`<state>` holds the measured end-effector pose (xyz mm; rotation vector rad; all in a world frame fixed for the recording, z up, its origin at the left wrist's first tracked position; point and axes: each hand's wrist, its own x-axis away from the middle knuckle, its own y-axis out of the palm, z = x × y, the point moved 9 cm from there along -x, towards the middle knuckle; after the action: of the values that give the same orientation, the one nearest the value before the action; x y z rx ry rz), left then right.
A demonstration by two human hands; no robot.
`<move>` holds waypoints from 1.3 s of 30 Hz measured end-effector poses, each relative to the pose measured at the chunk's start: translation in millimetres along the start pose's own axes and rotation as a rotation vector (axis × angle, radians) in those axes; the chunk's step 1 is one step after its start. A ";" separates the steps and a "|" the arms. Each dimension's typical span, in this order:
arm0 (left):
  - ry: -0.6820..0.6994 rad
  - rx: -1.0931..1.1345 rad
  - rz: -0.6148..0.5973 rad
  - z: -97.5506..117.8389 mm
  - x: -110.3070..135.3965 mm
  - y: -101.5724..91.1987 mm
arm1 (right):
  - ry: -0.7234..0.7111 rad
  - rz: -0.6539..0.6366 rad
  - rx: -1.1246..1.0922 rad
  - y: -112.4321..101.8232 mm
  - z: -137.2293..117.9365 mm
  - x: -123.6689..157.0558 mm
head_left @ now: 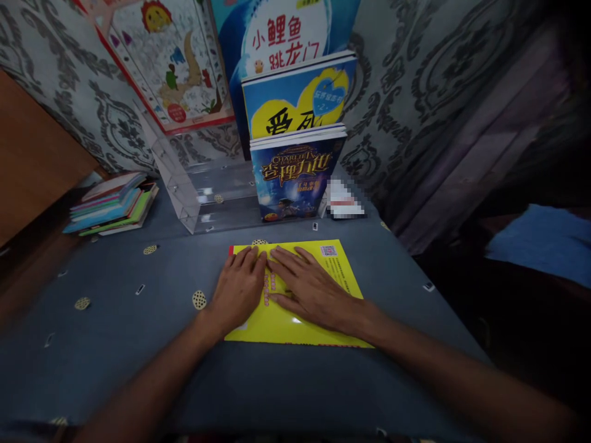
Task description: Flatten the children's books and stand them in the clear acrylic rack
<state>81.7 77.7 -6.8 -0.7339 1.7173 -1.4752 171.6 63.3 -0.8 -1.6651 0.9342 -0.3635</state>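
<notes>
A yellow book (300, 329) lies flat on the table, with small print and a QR code near its far right corner. My left hand (241, 284) rests palm down on its left part, fingers extended toward the far edge. Across the middle of the cover lies my right hand (311, 288), flat with its fingers spread and pointing left. Both hands press on the cover, their fingertips close together. Pink lettering on the book shows between them and is partly covered.
Beyond the yellow book, a clear rack (226, 197) holds a dark blue book (295, 184) with other books behind it. A stack of books (113, 206) sits at the back left. The patterned tablecloth (152, 332) covers the table; blue cloth (540, 246) lies at the right.
</notes>
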 end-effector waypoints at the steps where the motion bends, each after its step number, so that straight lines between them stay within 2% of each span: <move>1: -0.001 -0.007 0.004 0.1 0.5 0.5 | -0.001 -0.002 0.001 0.4 0.1 0.2; 9: -0.077 -0.077 -0.023 0.6 2.7 2.1 | -0.003 -0.026 0.022 4.2 1.1 0.7; 17: -0.180 -0.099 -0.014 -15.3 5.4 -4.9 | 0.020 -0.081 0.046 4.7 1.2 0.8; 26: -0.183 -0.124 -0.071 -12.3 4.1 -9.5 | 0.022 -0.026 -0.003 4.8 3.7 2.5; 33: -0.191 -0.130 -0.096 -11.7 3.0 -10.3 | 0.114 -0.022 0.072 1.2 20.6 16.5; 39: -0.213 -0.101 -0.091 -13.3 3.2 -10.3 | 0.205 0.035 0.121 -11.7 46.6 38.3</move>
<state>68.5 80.7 3.7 -0.9974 1.6224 -1.3245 231.6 67.1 -13.6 -1.5185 1.0696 -0.5638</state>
